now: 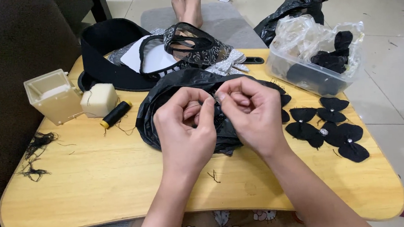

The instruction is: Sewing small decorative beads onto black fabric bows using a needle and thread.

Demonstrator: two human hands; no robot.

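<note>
Two hands, left hand (184, 129) and right hand (252, 114), fingertips pinched together on a small dark piece (216, 99) above crumpled black bag (162, 102); black fabric flowers (328, 127) at three o'clock on tabletop (97, 184).

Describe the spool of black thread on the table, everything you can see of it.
The spool of black thread is a small cylinder wound with black thread, with a yellow end cap facing the near left. It lies on its side on the wooden table, slanted, just right of a cream cube-shaped block and seemingly touching it. A loose black strand trails from its yellow end. Neither hand touches it.
</note>
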